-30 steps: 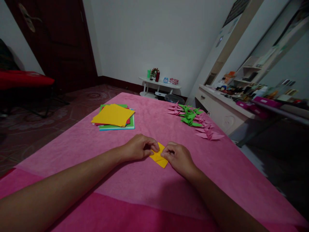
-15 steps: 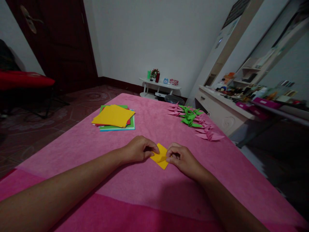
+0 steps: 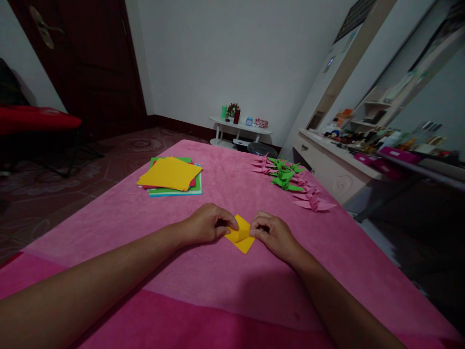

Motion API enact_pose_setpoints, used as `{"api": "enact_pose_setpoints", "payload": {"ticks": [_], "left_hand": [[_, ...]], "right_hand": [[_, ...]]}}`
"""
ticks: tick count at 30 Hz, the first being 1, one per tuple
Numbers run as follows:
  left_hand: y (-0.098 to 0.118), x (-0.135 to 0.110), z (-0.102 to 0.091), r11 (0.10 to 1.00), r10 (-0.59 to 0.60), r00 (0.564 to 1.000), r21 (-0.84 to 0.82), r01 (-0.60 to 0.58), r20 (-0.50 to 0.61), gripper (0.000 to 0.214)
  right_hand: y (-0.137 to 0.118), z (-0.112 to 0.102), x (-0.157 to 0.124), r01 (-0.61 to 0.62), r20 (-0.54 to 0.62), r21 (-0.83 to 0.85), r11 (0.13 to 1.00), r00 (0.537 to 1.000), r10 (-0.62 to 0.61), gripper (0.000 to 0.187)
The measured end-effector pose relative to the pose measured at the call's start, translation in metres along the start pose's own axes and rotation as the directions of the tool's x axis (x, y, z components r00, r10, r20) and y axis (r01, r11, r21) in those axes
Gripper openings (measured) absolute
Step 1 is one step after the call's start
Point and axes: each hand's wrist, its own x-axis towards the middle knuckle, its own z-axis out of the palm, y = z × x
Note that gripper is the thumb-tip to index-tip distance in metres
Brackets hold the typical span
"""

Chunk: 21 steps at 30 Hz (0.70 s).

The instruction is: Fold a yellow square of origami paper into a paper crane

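Observation:
A small folded sheet of yellow origami paper (image 3: 244, 245) lies diamond-wise on the pink cloth (image 3: 214, 276), with a flap lifted across its middle. My left hand (image 3: 209, 224) pinches its left corner between thumb and fingers. At the right corner, my right hand (image 3: 274, 236) is closed in a pinch on the paper's edge. The fingertips cover both side corners, so the folds under them are hidden.
Left of my hands sits a stack of coloured paper (image 3: 169, 173), yellow on top. Several folded pink and green paper cranes (image 3: 285, 177) line the right side. Beyond are a white side table (image 3: 240, 125), a dresser (image 3: 337, 162) and a red chair (image 3: 39, 118).
My right fingers have shifted slightly on the right corner, and the flap in the paper's middle stands more open. My left hand keeps its pinch.

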Motion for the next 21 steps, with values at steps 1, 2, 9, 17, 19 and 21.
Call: {"api": "enact_pose_setpoints", "payload": {"ticks": [1,2,9,17,19,21], "left_hand": [[-0.001,0.0,0.0,1.0,0.002,1.0,0.002,-0.002,-0.003,0.03],[-0.001,0.0,0.0,1.0,0.004,1.0,0.006,-0.004,-0.006,0.03],[-0.003,0.0,0.0,1.0,0.01,1.0,0.019,-0.01,0.014,0.03],[0.0,0.0,-0.001,1.0,-0.007,1.0,-0.011,0.007,0.015,0.029],[-0.001,-0.001,-0.001,1.0,-0.007,1.0,-0.018,0.007,0.012,0.029],[-0.001,-0.001,-0.001,1.0,-0.008,1.0,-0.025,0.009,0.013,0.029]], "right_hand": [[-0.001,0.001,0.0,0.004,-0.001,0.008,1.0,1.0,-0.004,0.006],[-0.002,0.002,0.0,0.008,0.0,0.021,1.0,1.0,-0.008,0.006],[0.0,0.014,0.007,-0.029,-0.004,0.118,0.993,1.0,0.03,0.004],[-0.002,0.018,0.011,-0.135,0.018,0.234,0.963,0.991,0.135,0.005],[-0.003,0.018,0.012,-0.144,0.03,0.245,0.959,0.99,0.141,0.006],[-0.003,0.019,0.014,-0.172,0.047,0.258,0.951,0.985,0.165,0.007]]}}
